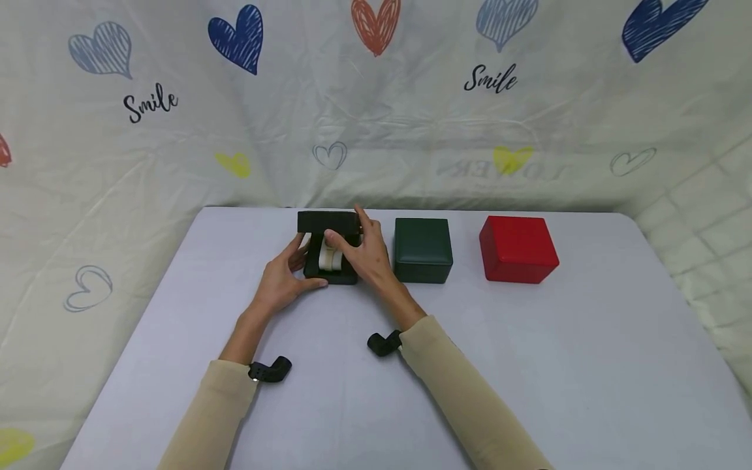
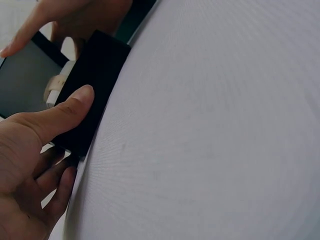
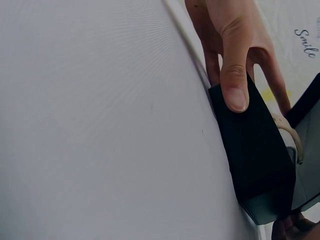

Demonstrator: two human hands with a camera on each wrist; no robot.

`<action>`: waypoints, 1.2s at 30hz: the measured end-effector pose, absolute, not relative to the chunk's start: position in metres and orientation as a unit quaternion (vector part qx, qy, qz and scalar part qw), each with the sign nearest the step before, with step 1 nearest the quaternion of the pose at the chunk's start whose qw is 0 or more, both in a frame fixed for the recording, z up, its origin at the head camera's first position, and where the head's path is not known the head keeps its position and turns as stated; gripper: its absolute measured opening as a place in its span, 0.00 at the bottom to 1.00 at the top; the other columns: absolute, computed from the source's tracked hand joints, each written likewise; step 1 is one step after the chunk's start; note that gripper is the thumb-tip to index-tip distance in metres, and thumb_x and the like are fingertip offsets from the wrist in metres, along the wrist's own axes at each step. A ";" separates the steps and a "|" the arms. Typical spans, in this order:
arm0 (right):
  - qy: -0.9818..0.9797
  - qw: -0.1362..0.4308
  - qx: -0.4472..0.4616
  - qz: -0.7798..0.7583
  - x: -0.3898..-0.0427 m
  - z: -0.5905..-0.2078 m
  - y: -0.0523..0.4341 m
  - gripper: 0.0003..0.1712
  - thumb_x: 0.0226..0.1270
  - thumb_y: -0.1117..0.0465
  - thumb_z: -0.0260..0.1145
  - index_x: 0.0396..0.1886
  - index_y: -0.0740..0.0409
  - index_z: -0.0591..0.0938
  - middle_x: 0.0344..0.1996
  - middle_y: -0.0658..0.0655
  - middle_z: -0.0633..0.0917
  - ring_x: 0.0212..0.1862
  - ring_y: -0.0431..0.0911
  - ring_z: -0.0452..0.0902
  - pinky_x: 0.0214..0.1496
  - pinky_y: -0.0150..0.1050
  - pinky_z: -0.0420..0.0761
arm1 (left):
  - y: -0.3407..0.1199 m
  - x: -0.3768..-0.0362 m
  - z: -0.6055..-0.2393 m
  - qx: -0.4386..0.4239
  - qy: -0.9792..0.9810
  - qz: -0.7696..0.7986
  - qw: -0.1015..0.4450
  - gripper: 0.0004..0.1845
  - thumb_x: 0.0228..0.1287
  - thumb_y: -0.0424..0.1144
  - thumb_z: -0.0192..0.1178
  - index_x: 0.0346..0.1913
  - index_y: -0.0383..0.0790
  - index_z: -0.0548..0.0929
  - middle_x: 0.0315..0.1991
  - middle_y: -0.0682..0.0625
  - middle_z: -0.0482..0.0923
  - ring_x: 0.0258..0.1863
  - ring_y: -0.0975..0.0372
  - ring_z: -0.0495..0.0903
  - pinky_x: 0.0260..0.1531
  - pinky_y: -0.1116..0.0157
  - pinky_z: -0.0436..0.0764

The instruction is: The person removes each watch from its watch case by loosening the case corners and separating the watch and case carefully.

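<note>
Up at the 12 o'clock end of the pale desk [image 1: 329, 391], a black hinged box [image 1: 329, 277] stands open, its lid [image 1: 328, 222] raised at the far side and a cream cushion [image 1: 331, 260] showing inside. At the box's 9 o'clock side, the left hand [image 1: 282, 282] has its grip closed on the base, thumb laid along the front wall and fingers round the far side; the left wrist view shows that thumb pressed flat on the dark wall. From 3 o'clock the right hand [image 1: 367, 256] reaches over the box, its index finger straight up against the lid's right edge and its thumb on the cushion; whether this grip pinches the cushion cannot be told. At 3 o'clock of the black box, just beside the right hand, sits a closed dark green box [image 1: 422, 250], and further toward 3 o'clock, apart from it, a closed red box [image 1: 517, 249]. Behind the desk hangs a cloth [image 1: 411, 117] printed with hearts and the word "Smile".
</note>
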State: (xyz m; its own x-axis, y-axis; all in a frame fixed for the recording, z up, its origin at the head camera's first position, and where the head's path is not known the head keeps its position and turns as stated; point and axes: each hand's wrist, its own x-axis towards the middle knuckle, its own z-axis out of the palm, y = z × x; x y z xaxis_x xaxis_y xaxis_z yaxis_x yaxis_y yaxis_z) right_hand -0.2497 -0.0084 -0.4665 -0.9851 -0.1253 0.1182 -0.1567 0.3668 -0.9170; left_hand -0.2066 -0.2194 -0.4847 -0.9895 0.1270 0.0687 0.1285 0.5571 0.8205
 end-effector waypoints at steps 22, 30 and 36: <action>-0.823 0.024 0.034 0.566 -0.256 -0.462 -0.014 0.55 0.62 0.23 0.64 0.83 0.39 0.60 0.62 0.61 0.71 0.57 0.55 0.74 0.61 0.55 0.78 | -0.217 -0.210 -0.486 -0.075 -0.879 -0.470 -0.001 0.65 0.51 0.42 0.83 0.82 0.76 0.48 0.77 0.39 0.68 0.72 0.48 0.76 0.70 0.50 0.78; -0.821 0.025 0.026 0.569 -0.260 -0.457 -0.018 0.50 0.64 0.24 0.64 0.80 0.38 0.64 0.60 0.61 0.73 0.53 0.53 0.74 0.57 0.51 0.77 | -0.218 -0.208 -0.484 -0.079 -0.879 -0.470 0.003 0.64 0.51 0.41 0.83 0.82 0.72 0.50 0.77 0.40 0.69 0.72 0.49 0.76 0.70 0.51 0.78; -0.823 0.020 0.020 0.567 -0.262 -0.456 -0.020 0.49 0.64 0.24 0.63 0.79 0.39 0.65 0.61 0.61 0.73 0.55 0.53 0.73 0.62 0.52 0.77 | -0.219 -0.208 -0.486 -0.074 -0.877 -0.475 0.003 0.60 0.50 0.41 0.84 0.83 0.63 0.57 0.76 0.42 0.70 0.72 0.50 0.77 0.71 0.51 0.77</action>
